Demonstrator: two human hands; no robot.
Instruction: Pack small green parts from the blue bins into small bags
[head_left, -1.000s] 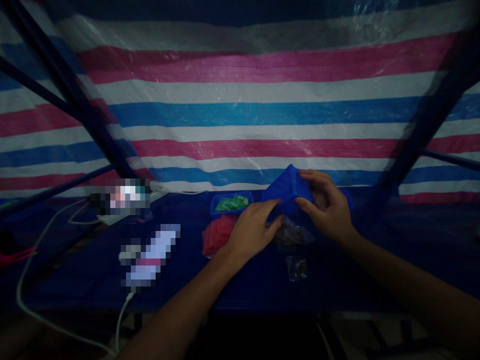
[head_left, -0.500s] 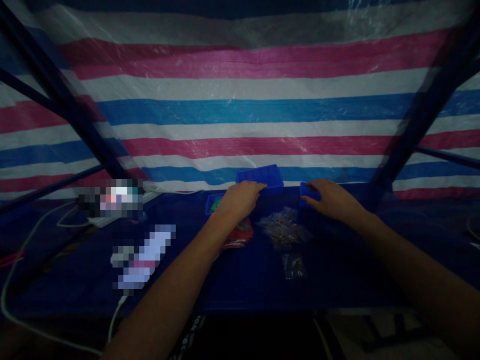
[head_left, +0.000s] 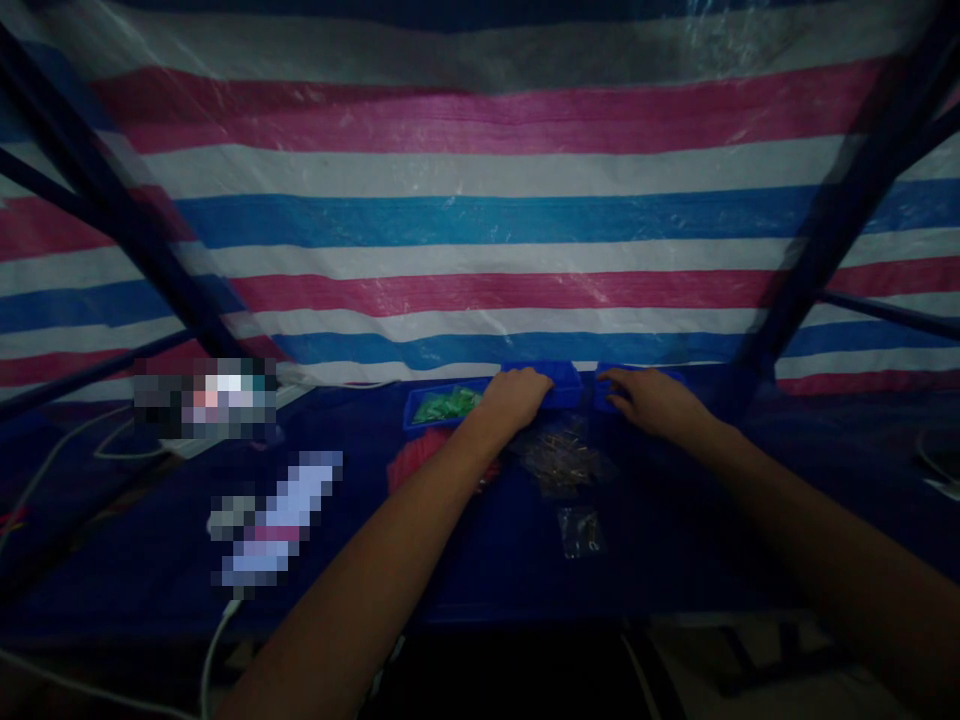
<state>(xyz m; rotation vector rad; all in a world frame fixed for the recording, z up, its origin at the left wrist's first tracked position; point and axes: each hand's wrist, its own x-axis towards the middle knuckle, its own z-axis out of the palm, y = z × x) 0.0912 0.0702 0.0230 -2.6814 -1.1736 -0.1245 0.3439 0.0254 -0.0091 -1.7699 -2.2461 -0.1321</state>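
Looking down through the head camera, I take the clear bag (head_left: 564,458) of small parts, mid-way along the dark blue worktop (head_left: 712,520), as my marker. Just beyond it the left hand (head_left: 517,397) rests on the near edge of a blue tray (head_left: 564,379), fingers curled over the rim; in this dim light I cannot tell whether they clamp it. Beyond the bag to the right, the right hand (head_left: 651,402) touches a second blue tray (head_left: 604,393), and its grip is equally unclear. Left of the bag lies a red bag (head_left: 409,458), with a tray of green pieces (head_left: 442,405) farther back. Nearer me than the bag sits a smaller clear packet (head_left: 579,530). A striped tarp (head_left: 480,220) hangs behind.
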